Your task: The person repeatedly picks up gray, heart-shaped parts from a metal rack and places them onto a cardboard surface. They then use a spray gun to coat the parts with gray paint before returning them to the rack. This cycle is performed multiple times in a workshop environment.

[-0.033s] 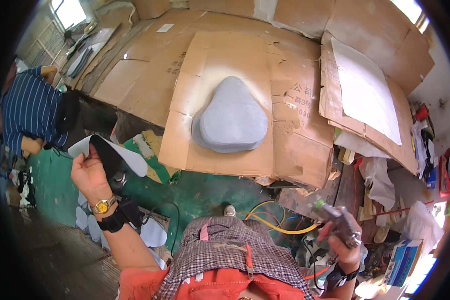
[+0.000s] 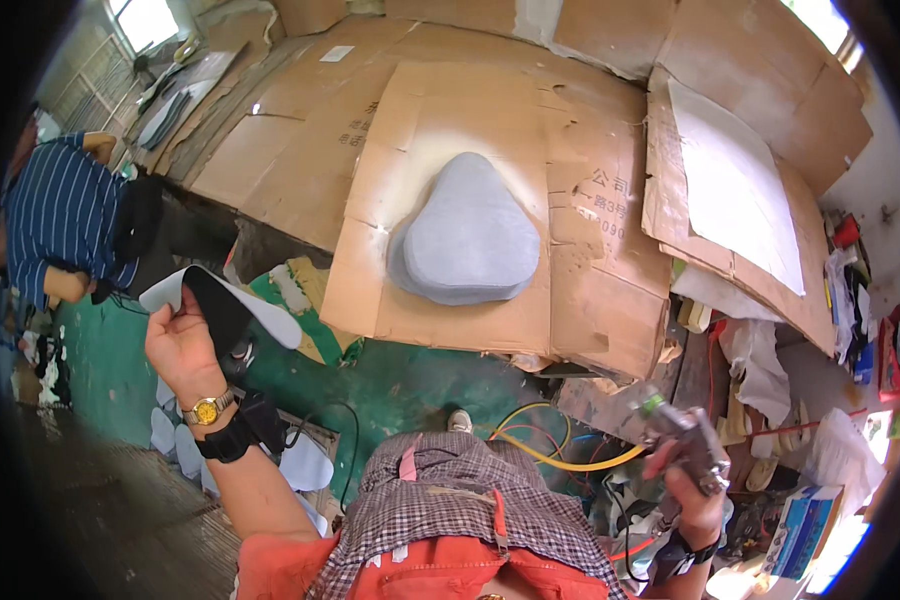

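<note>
My left hand grips one end of a thin, curled sheet, light grey on one face and black on the other. The sheet's free end droops to the right. At the lower right, my right hand is wrapped round a metal spray gun with a greenish tip pointing up and left. A stack of rounded triangular grey pieces lies on a cardboard sheet on the table ahead, apart from both hands. Pale overspray surrounds the stack.
A yellow hose loops beside my legs. A white sheet on cardboard lies at the right. Several grey pieces lie low at the left. A person in a striped shirt bends at the far left.
My right hand and the spray gun have shifted very slightly right. The left hand still holds the curled sheet, and the grey stack stays where it was.
</note>
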Demonstrator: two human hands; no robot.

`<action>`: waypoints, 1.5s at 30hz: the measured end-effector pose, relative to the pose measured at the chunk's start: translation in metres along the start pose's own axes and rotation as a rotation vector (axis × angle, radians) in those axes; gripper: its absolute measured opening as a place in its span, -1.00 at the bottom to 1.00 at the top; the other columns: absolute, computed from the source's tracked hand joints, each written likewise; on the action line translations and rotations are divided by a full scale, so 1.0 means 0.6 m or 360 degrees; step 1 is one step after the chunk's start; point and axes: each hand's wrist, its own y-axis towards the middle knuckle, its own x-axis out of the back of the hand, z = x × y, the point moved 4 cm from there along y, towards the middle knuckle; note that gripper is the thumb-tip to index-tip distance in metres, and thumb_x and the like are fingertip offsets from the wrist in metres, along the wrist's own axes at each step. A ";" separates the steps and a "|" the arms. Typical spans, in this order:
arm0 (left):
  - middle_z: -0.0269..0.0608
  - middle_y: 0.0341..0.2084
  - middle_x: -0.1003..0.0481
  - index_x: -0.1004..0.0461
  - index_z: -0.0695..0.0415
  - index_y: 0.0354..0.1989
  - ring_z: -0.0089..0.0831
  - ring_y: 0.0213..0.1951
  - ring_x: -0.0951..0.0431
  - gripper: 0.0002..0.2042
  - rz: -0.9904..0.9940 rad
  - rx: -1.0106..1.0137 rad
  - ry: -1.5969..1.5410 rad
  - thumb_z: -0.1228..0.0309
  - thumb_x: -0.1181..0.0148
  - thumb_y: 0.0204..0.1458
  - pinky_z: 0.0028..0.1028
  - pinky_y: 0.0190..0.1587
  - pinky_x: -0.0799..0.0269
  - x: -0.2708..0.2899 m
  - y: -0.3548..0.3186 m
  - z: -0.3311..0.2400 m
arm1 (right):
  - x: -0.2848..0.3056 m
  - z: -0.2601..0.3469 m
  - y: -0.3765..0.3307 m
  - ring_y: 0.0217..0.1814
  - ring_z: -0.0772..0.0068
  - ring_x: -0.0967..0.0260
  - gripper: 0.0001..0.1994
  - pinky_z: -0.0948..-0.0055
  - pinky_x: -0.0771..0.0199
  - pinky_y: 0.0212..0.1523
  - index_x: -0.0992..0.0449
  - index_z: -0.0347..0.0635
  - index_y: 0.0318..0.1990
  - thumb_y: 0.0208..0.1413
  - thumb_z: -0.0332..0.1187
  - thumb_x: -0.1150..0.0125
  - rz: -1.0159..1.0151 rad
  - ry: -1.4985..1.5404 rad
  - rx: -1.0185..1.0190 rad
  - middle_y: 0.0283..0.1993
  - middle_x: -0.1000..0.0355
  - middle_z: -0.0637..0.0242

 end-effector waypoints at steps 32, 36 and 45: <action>-0.14 -0.46 -0.32 -0.26 0.16 -0.35 -0.24 -0.33 -0.38 -0.88 -0.2021 -0.0749 -0.0615 0.65 0.17 -0.01 0.09 0.09 -0.26 1.252 -0.252 -0.376 | -0.903 -0.475 -0.111 -0.20 0.47 -0.35 -0.68 0.52 -0.43 -0.17 -0.36 -0.33 0.01 0.08 -0.53 -0.15 0.1934 -0.1439 -0.1170 -0.11 -0.40 0.31; -0.13 -0.34 -0.44 -0.35 0.23 -0.24 -0.18 -0.20 -0.47 -0.74 -0.2029 -0.1056 -0.0632 0.69 0.22 -0.08 -0.02 0.01 -0.41 1.393 -0.216 -0.467 | -0.982 -0.568 -0.156 -0.27 0.63 -0.29 -0.57 0.64 -0.35 -0.37 -0.31 -0.28 0.14 0.07 -0.53 -0.16 0.1876 -0.1416 -0.1185 -0.11 -0.39 0.40; -0.01 -0.06 -0.41 -0.34 0.30 -0.08 -0.10 0.01 -0.40 -0.67 -0.2196 -0.1070 -0.0797 0.70 0.27 0.01 -0.03 0.15 -0.28 1.668 -0.205 -0.382 | -1.069 -0.676 -0.165 -0.32 0.68 -0.27 -0.55 0.68 -0.30 -0.42 -0.29 -0.26 0.16 0.08 -0.51 -0.16 0.1914 -0.1901 -0.1119 -0.13 -0.39 0.42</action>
